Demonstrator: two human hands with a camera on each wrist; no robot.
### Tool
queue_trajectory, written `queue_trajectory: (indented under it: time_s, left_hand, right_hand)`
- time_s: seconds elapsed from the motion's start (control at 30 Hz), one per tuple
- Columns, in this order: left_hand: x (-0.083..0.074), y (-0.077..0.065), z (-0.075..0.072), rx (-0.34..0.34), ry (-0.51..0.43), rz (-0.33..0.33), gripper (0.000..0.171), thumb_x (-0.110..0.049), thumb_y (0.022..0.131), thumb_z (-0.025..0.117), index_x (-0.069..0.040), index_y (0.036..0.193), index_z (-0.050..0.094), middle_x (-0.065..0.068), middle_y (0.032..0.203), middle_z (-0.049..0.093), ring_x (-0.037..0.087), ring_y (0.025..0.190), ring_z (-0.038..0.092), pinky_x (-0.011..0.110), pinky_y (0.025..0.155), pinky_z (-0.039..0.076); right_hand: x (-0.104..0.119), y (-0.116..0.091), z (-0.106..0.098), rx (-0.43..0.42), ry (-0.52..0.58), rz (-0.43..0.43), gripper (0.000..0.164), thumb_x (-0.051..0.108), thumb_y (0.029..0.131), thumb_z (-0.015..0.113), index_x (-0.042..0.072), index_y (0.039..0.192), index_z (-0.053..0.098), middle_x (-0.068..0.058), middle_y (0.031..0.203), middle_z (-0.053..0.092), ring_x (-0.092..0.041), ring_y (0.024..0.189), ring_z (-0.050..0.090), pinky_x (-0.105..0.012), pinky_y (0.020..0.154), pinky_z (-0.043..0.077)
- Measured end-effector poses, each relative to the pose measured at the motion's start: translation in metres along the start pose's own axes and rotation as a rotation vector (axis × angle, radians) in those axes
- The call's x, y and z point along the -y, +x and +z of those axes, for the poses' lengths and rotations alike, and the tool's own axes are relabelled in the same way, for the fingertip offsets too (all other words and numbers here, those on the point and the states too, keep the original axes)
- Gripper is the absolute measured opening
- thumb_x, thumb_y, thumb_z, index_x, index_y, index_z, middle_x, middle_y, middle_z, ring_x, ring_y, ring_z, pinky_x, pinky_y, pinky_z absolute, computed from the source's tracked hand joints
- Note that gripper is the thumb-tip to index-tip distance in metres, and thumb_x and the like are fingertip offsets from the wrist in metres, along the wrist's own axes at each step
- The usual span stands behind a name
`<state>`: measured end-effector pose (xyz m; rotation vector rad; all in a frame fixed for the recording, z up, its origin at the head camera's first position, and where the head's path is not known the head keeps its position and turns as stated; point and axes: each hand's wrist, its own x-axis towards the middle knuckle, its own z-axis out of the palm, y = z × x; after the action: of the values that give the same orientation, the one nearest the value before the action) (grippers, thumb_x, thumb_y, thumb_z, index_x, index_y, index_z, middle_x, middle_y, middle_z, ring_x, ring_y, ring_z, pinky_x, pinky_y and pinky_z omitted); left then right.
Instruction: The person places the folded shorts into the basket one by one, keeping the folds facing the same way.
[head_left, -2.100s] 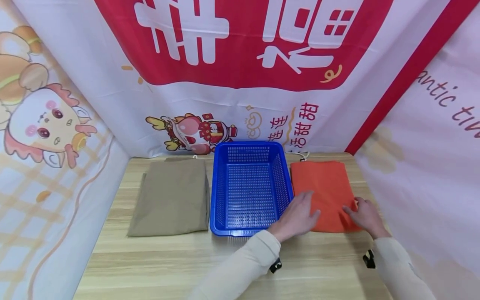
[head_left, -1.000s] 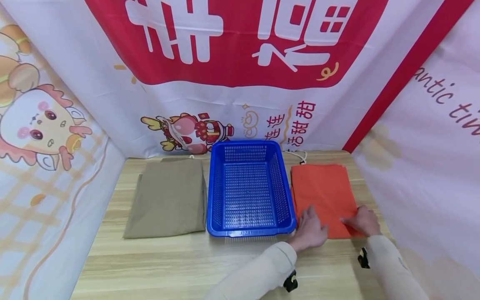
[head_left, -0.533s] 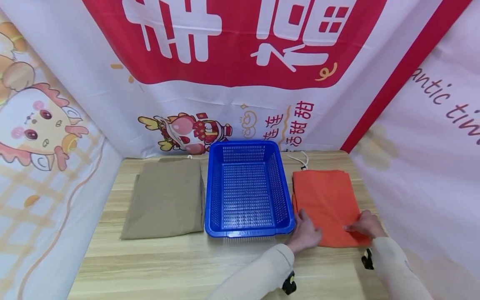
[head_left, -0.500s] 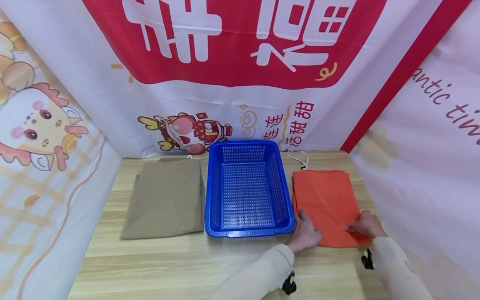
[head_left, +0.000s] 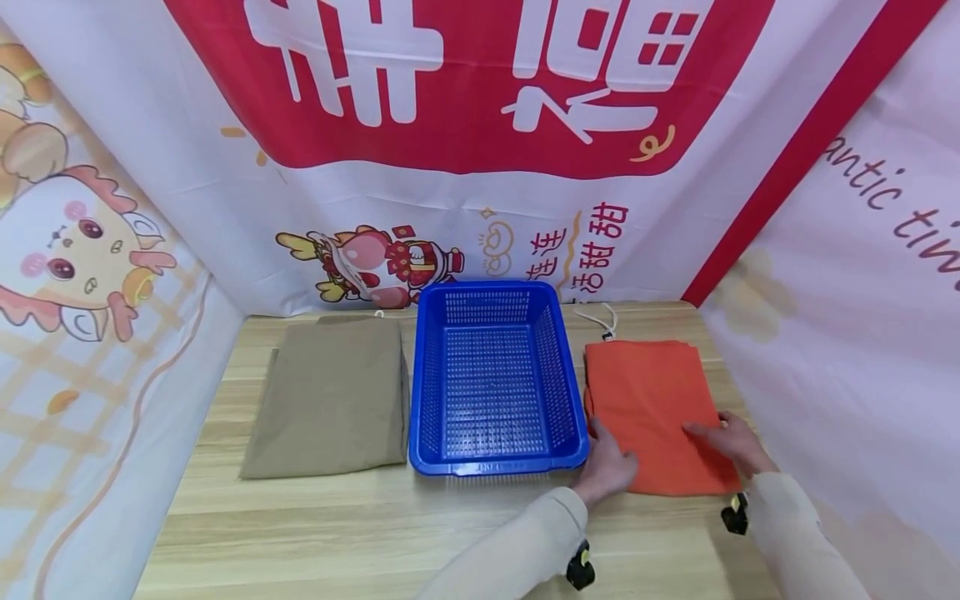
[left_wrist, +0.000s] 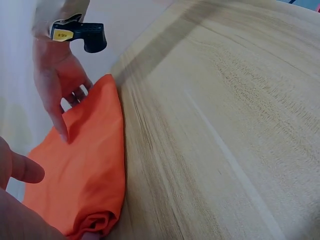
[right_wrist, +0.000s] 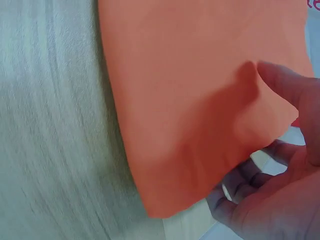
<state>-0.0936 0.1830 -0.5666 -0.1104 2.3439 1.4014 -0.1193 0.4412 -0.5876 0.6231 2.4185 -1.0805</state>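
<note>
A folded orange cloth (head_left: pixel 652 400) lies flat on the right of the table, a white cord with a dark toggle (head_left: pixel 609 332) at its far edge. At its left side, by the basket, is my left hand (head_left: pixel 609 462); in the left wrist view its thumb (left_wrist: pixel 27 167) stands above the cloth and a fingertip shows at the rolled fold. My right hand (head_left: pixel 735 442) is at the opposite edge. Its thumb (right_wrist: pixel 280 80) touches the top, while the other fingers (right_wrist: pixel 225 202) bend loosely at the edge, their tips partly hidden.
A blue plastic basket (head_left: pixel 562 467) stands just left of the orange cloth, nothing inside it. Further left lies a folded khaki cloth (head_left: pixel 330 400). Printed fabric hangs behind (head_left: pixel 480 150) and at both sides of the wooden table (head_left: pixel 360 533).
Both hands have drawn the orange cloth towards me, away from the back edge. In the last half second the cloth is still, while my right hand has shifted slightly away from me.
</note>
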Motion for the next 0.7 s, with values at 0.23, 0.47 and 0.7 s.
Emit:
queue_trajectory:
  time_s: [0.23, 0.47, 0.7]
  left_hand:
    - [-0.001, 0.0016, -0.0006, 0.054, -0.09, -0.056, 0.084, -0.02, 0.086, 0.057, -0.002, 0.149, 0.004, 0.019, 0.151, 0.017, 0.021, 0.132, 0.029, 0.038, 0.105, 0.032]
    - [0.0041, 0.0035, -0.0004, 0.067, -0.187, -0.052, 0.085, -0.017, 0.084, 0.058, 0.008, 0.146, 0.005, 0.02, 0.15, 0.017, 0.025, 0.136, 0.02, 0.039, 0.109, 0.025]
    - [0.0088, 0.0055, -0.0002, 0.06, -0.233, -0.06, 0.075, -0.014, 0.082, 0.061, 0.014, 0.139, 0.021, 0.021, 0.138, 0.034, 0.029, 0.125, 0.034, 0.042, 0.104, 0.031]
  right_hand:
    - [0.0026, -0.0045, -0.0054, -0.015, -0.02, 0.005, 0.099, 0.06, 0.087, 0.048, -0.013, 0.143, 0.011, -0.036, 0.133, 0.032, -0.043, 0.109, 0.046, -0.052, 0.086, 0.044]
    - [0.0019, -0.0006, -0.009, 0.025, -0.012, -0.026, 0.097, 0.056, 0.087, 0.054, -0.013, 0.142, 0.014, -0.034, 0.135, 0.029, -0.043, 0.111, 0.043, -0.054, 0.089, 0.043]
    - [0.0013, -0.0013, -0.0083, 0.065, -0.005, -0.095, 0.075, 0.04, 0.091, 0.057, -0.013, 0.135, 0.027, -0.033, 0.128, 0.037, -0.041, 0.108, 0.045, -0.05, 0.088, 0.042]
